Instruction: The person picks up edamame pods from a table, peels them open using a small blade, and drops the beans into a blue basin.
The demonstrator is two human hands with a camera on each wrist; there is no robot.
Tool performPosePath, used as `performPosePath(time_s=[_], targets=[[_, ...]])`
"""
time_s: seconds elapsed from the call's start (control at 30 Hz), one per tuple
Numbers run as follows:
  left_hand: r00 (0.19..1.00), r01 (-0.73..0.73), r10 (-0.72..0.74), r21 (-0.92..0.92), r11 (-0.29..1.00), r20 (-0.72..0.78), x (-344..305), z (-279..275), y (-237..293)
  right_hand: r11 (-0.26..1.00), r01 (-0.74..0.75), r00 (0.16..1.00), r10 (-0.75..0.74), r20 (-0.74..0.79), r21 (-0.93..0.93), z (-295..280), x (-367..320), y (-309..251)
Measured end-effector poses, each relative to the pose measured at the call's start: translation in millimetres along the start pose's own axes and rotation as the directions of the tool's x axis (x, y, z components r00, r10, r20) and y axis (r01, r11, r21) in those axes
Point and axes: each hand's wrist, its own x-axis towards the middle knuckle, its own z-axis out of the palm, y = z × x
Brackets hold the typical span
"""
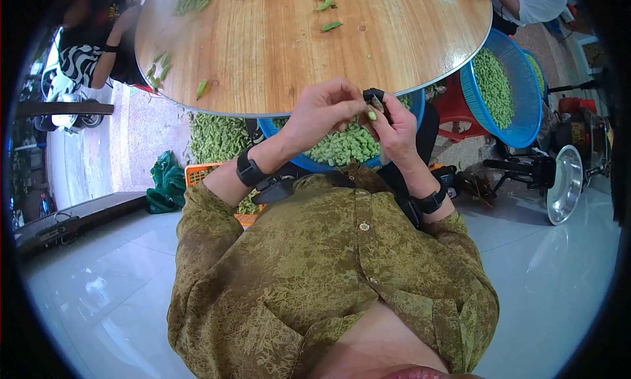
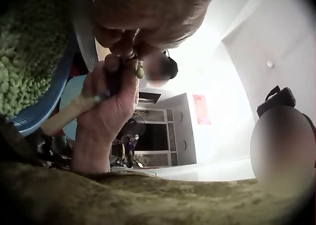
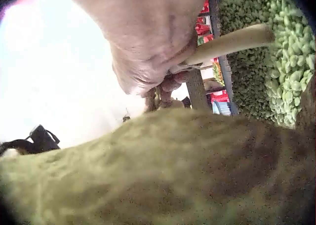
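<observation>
Above a blue basin [image 1: 305, 163] of shelled green beans [image 1: 345, 147], my two hands meet at the fingertips. My right hand [image 1: 397, 132] grips a small tool by its pale stick-like handle [image 3: 232, 43], which juts out below the palm over the beans. The tool's working end is mostly hidden among the fingers. A black wrap [image 1: 373, 94] covers one finger. By the right thumb shows a small green bean [image 1: 372, 116]. My left hand [image 1: 322, 113] has its fingers curled inward and pinches a bean pod, largely covered by the fingertips.
A round wooden table [image 1: 296, 44] bears scattered green pods [image 1: 332, 26]. Its edge lies just beyond my hands. More pods [image 1: 217, 139] lie at the left, near an orange crate [image 1: 196, 174]. A second blue basin [image 1: 522, 109] of beans stands at the right. Other people sit around.
</observation>
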Motion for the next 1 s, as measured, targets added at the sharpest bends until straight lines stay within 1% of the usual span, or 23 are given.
performPosePath(time_s=[0.03, 0.1, 0.13, 0.27, 0.33, 0.4, 0.43, 0.47, 0.5, 0.53, 0.57, 0.6, 0.63, 0.7, 0.73, 0.8, 0.87, 0.93, 1.0], targets=[[0.998, 0.010, -0.009, -0.017, 1.000, 0.058, -3, 1, 1, 1.000, -0.001, 1.000, 0.001, -0.002, 0.001, -1, -1, -1], [0.998, 0.000, 0.001, -0.020, 1.000, 0.068, -6, 0, -2, 0.958, -0.146, 0.987, 0.125, 0.098, 0.248, -3, -2, -3], [0.997, -0.012, 0.014, -0.024, 1.000, 0.080, -7, 0, -3, 0.957, -0.148, 0.987, 0.128, 0.098, 0.249, -3, -2, -3], [0.998, 0.019, -0.016, -0.035, 0.999, 0.068, -5, -7, -8, 0.954, -0.188, 0.977, 0.157, 0.146, 0.231, 0, -2, 0], [0.998, -0.054, 0.051, 0.059, 0.997, 0.046, -3, -11, -11, 0.955, -0.190, 0.975, 0.156, 0.160, 0.228, 0, -1, -2], [0.997, -0.076, 0.075, 0.029, 0.997, 0.018, -4, -10, -12, 0.969, -0.184, 0.982, 0.172, 0.083, 0.163, -1, 0, -12], [0.995, -0.097, 0.097, 0.000, 0.995, -0.012, -5, -9, -10, 0.969, -0.184, 0.981, 0.172, 0.084, 0.163, 0, 0, -15], [0.995, -0.096, 0.096, 0.000, 0.995, -0.014, -7, -7, -7, 0.989, -0.124, 0.988, 0.116, 0.100, 0.079, 1, -1, -17], [0.999, -0.048, 0.048, 0.000, 0.999, -0.025, -10, -3, 1, 0.998, -0.060, 0.991, 0.060, 0.120, -0.004, 1, -2, -19], [0.999, -0.002, 0.002, 0.000, 1.000, -0.035, -11, -1, 5, 0.998, -0.061, 0.991, 0.061, 0.121, -0.005, 1, -3, -22], [0.999, -0.004, 0.004, 0.000, 1.000, -0.035, -10, -2, 5, 0.997, -0.083, 0.983, 0.081, 0.164, 0.003, 0, -3, -25], [0.999, 0.024, -0.023, 0.032, 0.999, -0.032, -10, -4, 2, 0.994, -0.107, 0.973, 0.102, 0.207, 0.012, -1, -3, -26], [0.998, 0.055, -0.053, 0.063, 0.996, -0.030, -10, -5, 0, 0.994, -0.108, 0.973, 0.103, 0.207, 0.013, -2, -2, -24], [0.996, 0.070, -0.067, 0.053, 0.996, -0.051, -10, -6, -2, 0.939, -0.245, 0.933, 0.161, 0.321, 0.241, -3, -1, -21], [0.994, 0.082, -0.079, 0.043, 0.996, -0.074, -10, -6, -3, 0.940, -0.244, 0.933, 0.160, 0.322, 0.240, -3, 0, -22], [0.995, 0.073, -0.069, 0.040, 0.997, -0.078, -10, -7, -4, 0.879, -0.316, 0.920, 0.191, 0.343, 0.357, 0, -2, -24], [0.995, 0.064, -0.061, 0.037, 0.997, -0.080, -10, -7, -7, 0.874, -0.316, 0.918, 0.184, 0.351, 0.370, 0, -2, -24], [0.997, 0.023, -0.022, 0.015, 1.000, -0.079, -9, -9, -10, 0.868, -0.315, 0.917, 0.174, 0.359, 0.384, 1, -2, -25], [0.996, 0.021, -0.020, 0.010, 1.000, -0.087, -9, -8, -11, 0.839, -0.347, 0.912, 0.197, 0.361, 0.419, 1, -2, -28]])
